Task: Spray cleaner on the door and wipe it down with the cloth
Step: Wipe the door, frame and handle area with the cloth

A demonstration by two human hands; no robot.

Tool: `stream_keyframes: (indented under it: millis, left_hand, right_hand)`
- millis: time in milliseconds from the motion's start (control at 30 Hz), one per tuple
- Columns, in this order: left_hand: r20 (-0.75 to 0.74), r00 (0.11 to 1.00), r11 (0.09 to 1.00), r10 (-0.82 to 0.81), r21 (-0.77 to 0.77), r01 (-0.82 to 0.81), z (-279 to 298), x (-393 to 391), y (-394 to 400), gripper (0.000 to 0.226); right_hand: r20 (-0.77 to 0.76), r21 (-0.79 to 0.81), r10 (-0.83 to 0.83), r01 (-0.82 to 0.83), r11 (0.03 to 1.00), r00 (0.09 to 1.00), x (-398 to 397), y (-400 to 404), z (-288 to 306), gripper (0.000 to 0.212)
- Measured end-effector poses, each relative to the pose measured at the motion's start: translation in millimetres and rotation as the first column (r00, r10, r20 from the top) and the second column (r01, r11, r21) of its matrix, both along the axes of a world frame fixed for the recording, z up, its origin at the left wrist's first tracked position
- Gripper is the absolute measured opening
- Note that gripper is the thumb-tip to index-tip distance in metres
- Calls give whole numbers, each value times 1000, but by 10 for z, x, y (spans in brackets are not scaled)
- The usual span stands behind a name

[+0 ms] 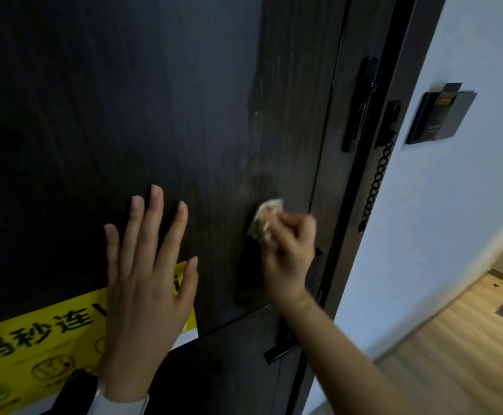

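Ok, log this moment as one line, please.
phase: wiping | right hand: cloth bunched, pressed on door | left hand: flat on door, overlapping yellow sticker | spray bottle: not visible

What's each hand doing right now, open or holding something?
Left hand: open, fingers spread, flat against the door, holding nothing.
Right hand: closed around the cloth, pressing it to the door.

You face a door (pixel 154 100) of dark, matt wood grain with a paler smeared streak, a crumpled pale cloth (pixel 263 218), a glossy yellow paper sticker (pixel 34 348) at the door's lower left, a black metal chain (pixel 376 187) on its right edge, and smooth light wood flooring (pixel 459 339).
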State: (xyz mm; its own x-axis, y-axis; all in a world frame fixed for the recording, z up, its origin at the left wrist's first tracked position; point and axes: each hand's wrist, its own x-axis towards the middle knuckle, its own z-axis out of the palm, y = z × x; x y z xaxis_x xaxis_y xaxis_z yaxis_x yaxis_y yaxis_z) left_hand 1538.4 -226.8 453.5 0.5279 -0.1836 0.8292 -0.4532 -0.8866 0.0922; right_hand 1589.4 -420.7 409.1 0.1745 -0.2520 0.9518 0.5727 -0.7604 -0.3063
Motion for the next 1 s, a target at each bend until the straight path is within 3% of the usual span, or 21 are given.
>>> stream_keyframes:
  millis: [100, 167, 233, 333, 400, 467, 567, 633, 700, 767, 867, 933, 1000]
  left_hand:
    - [16, 997, 997, 78, 14, -79, -37, -12, 45, 71]
    - [22, 988, 988, 153, -1, -153, -62, -16, 97, 71]
    - [39, 979, 979, 198, 31, -200, -80, 6, 148, 71]
    - [72, 972, 969, 222, 94, -228, -106, 56, 190, 70]
    - [86, 973, 969, 216, 106, -225, -121, 80, 202, 71]
    - [98, 975, 973, 200, 98, -210, -138, 94, 219, 71]
    - [92, 985, 985, 147, 80, -154, -139, 92, 241, 69]
    - [79, 991, 991, 106, 75, -112, -119, 85, 260, 68]
    - [64, 995, 994, 77, 68, -81, -111, 83, 281, 68]
    - [56, 997, 997, 50, 49, -53, -117, 87, 289, 68]
    - [47, 999, 1000, 14, 15, -15, -119, 55, 317, 68]
    - [40, 999, 999, -30, 12, 30, -107, 14, 366, 63]
    - [46, 997, 998, -68, 16, 68, -107, -24, 435, 60]
  right_hand:
    - [-84, -183, 25, -40, 982, 996, -134, 175, -451, 33]
    - [-71, -281, 44, -62, 958, 996, -161, 111, -318, 29]
    - [6, -221, 44, -41, 974, 999, -105, -13, 83, 19]
    - [103, 5, -33, 32, 999, 994, 82, -166, 719, 19]
    - [138, 15, -41, 39, 999, 990, 117, -62, 749, 23]
    - [114, -81, 7, 2, 997, 993, 41, 132, 343, 18]
    - [-59, -433, 23, -47, 900, 998, -197, 331, -468, 20]
    - [-140, -606, 32, -111, 787, 990, -242, 284, -563, 22]
    - [-128, -684, 57, -130, 718, 990, -233, 216, -264, 22]
    - [-50, -651, 60, -78, 755, 997, -188, 193, 218, 22]
    - [32, -414, 3, 11, 910, 999, -94, 251, 814, 32]
    - [36, -261, -4, 13, 965, 999, -53, 376, 906, 38]
    - [43, -218, 32, -22, 976, 999, -69, 511, 706, 38]
